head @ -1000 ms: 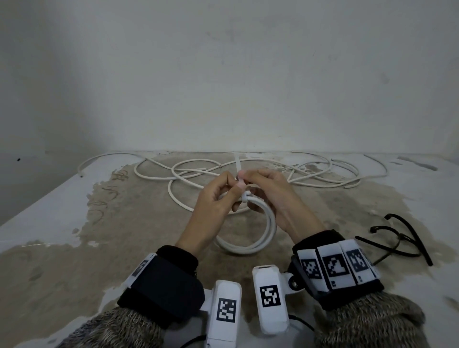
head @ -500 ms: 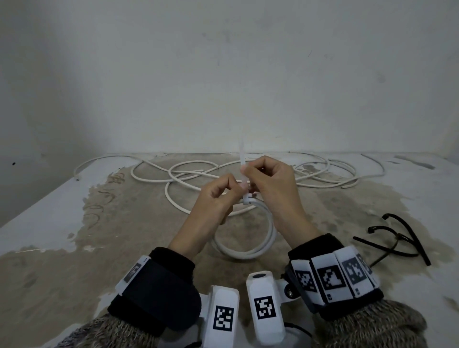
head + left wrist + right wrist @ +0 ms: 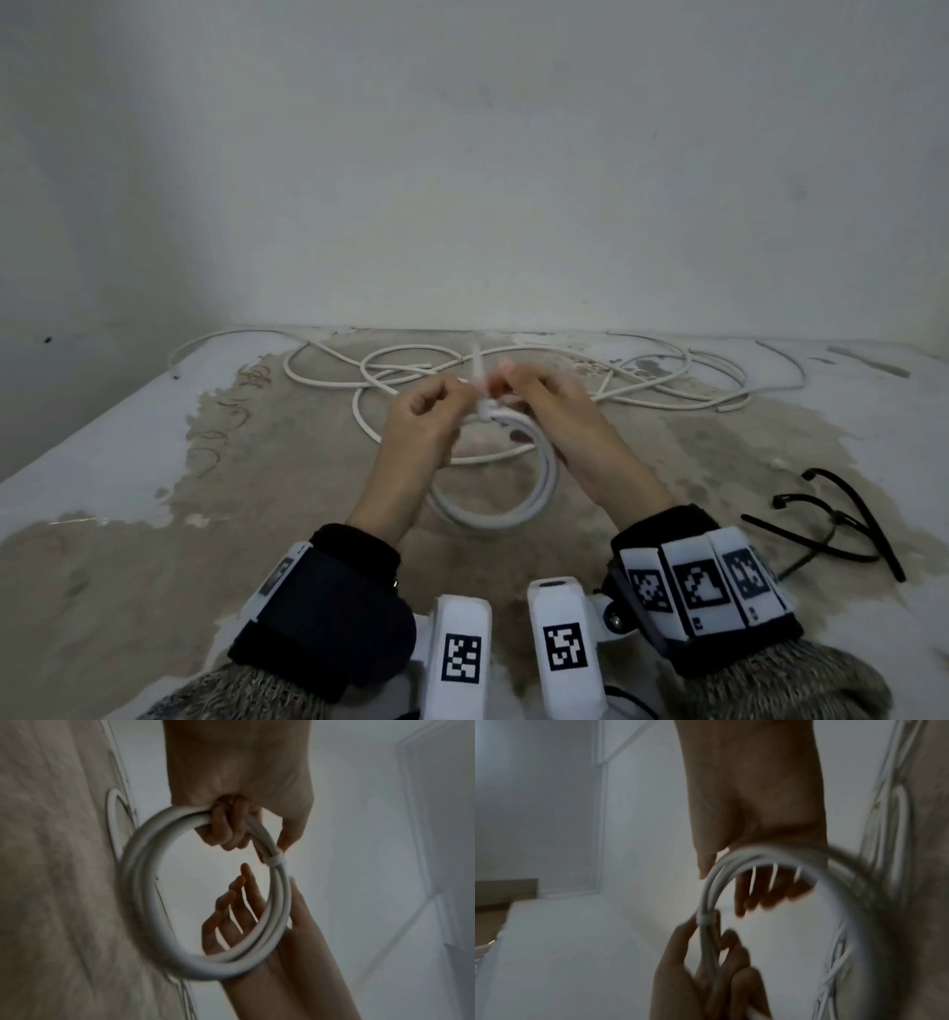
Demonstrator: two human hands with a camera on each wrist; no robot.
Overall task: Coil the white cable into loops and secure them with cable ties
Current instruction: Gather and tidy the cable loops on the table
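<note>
Part of the white cable is wound into a coil (image 3: 544, 488) of a few loops, held above the table (image 3: 128, 462). A white cable tie (image 3: 485, 408) is cinched around its top, and the tail sticks up. My left hand (image 3: 426, 416) grips the coil beside the tie. In the left wrist view its fingers (image 3: 226, 827) curl round the coil (image 3: 141, 882), close to the tie (image 3: 276, 861). My right hand (image 3: 544, 406) is on the other side. Its fingers (image 3: 239, 906) are straight inside the loop, with the thumb lying along the coil. The right wrist view shows the same tie (image 3: 706, 920).
The rest of the white cable (image 3: 359, 416) lies in loose tangled curves across the back of the table, near the wall. A bunch of black cable ties (image 3: 842, 519) lies at the right. The table's left edge runs diagonally.
Half a second ago my right hand pinched the tie's tail and pulled it up. Now its fingers are straight and off the tail. Both hands and the coil have dropped slightly.
</note>
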